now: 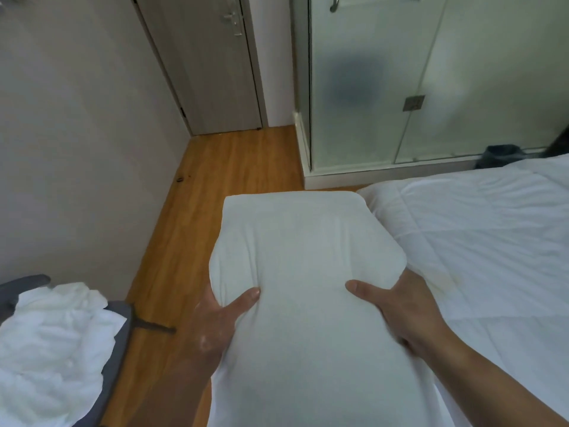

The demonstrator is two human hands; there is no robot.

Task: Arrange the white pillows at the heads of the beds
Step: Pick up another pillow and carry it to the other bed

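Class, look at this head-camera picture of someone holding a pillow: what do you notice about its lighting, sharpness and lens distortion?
Head view: light is soft and dim, with no hard shadows on the pillow; the wide lens bends the door and glass partition so they lean; the right hand looks slightly smeared, the left hand sharper; a dark blur shows behind the frosted glass.

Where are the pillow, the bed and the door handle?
pillow (304,266): head view, middle of its top face.
bed (480,229): head view, bare quilt right of the pillow.
door handle (231,18): head view, the metal lever near the top of the grey door.
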